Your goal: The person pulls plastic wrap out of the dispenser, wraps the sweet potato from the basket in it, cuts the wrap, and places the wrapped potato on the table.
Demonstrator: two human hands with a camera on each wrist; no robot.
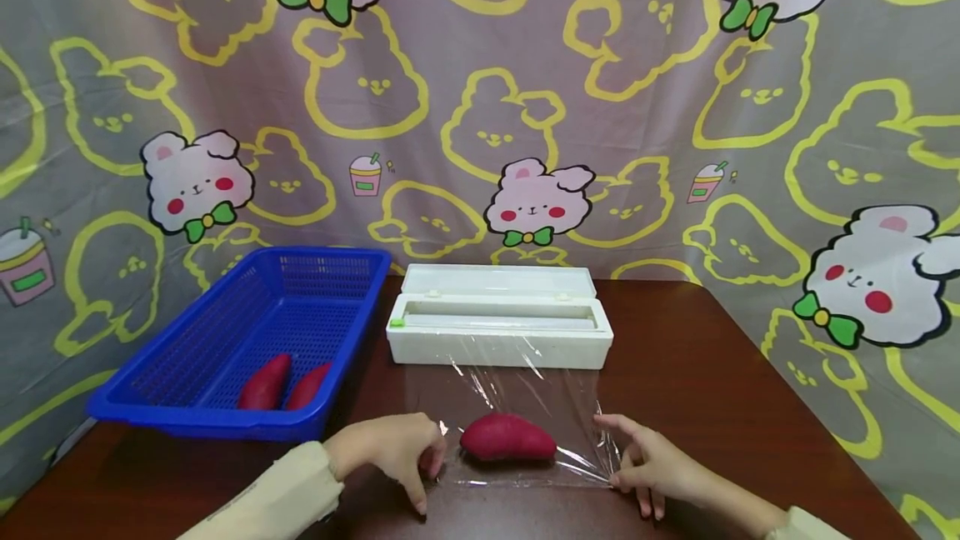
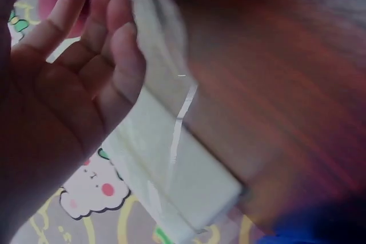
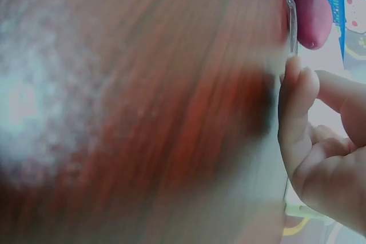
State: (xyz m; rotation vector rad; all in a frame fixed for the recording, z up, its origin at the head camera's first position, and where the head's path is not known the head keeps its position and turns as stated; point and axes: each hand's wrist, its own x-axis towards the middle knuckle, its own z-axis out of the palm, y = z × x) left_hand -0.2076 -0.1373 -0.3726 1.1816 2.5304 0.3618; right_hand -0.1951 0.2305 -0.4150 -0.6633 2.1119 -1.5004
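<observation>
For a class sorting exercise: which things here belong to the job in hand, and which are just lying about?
Seemingly in the job:
- red sweet potato lying on the film
- clear film
- white box with the film drawn over its front

Seemingly just about:
- blue basket
- two sweet potatoes inside
- patterned curtain

l sleeve & r sleeve are lt cream, w/ l cuff wrinkled.
</observation>
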